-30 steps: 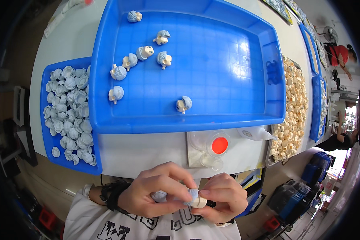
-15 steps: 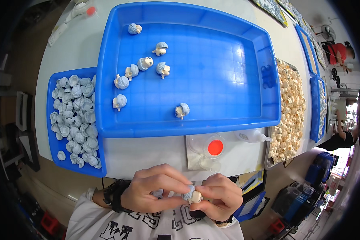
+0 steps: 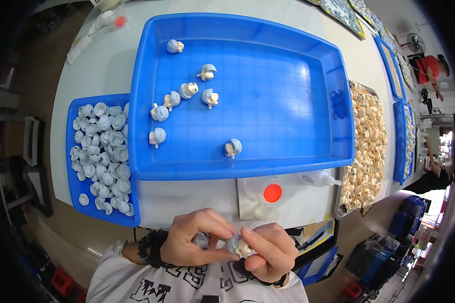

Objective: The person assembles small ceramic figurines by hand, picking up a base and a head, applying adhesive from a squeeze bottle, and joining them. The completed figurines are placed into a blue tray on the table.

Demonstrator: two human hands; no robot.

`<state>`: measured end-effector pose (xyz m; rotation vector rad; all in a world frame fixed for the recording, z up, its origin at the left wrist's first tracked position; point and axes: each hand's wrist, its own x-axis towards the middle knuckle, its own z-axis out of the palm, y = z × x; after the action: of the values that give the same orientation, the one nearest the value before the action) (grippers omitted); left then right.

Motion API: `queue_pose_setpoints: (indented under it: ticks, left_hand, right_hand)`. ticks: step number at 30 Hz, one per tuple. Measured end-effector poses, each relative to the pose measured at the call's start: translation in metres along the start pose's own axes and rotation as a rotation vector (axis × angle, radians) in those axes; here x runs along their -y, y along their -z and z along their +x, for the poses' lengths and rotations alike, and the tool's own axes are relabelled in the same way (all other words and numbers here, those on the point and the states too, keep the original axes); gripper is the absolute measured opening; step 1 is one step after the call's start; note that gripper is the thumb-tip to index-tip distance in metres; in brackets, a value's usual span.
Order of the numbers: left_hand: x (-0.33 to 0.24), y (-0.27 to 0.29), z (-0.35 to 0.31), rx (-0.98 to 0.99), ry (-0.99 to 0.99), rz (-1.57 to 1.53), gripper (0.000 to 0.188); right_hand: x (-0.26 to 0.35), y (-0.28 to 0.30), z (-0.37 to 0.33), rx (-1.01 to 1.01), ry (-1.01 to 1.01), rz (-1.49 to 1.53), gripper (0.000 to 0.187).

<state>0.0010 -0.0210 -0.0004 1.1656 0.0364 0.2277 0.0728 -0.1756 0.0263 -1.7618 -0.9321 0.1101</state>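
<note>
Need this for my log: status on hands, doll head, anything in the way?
Left hand, right hand: both on blue-haired doll head. Second blue piece in left hand. Large blue tray ahead, not blocking hands.

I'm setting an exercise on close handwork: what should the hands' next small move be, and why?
Perhaps a gentle squeeze to seat the cap on the head: the left hand and right hand both have fingers on this pair, and the tray holds capped heads. Whether it's fully seated, I can't tell.

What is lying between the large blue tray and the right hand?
The head view shows a red-centred tub, a clear container and white table between the tray and right hand.
</note>
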Motion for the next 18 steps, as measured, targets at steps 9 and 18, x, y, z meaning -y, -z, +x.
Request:
queue_pose_setpoints:
  ticks: [9, 18]
  left_hand:
    - [-0.004, 0.008, -0.001, 0.213, -0.066, 0.061, 0.032]
    - [-0.019, 0.005, -0.005, 0.282, 0.119, 0.054, 0.024]
  right_hand:
    - [-0.005, -0.001, 0.002, 0.21, -0.029, 0.331, 0.067]
    - [0.0, 0.002, 0.009, 0.101, 0.084, -0.129, 0.064]
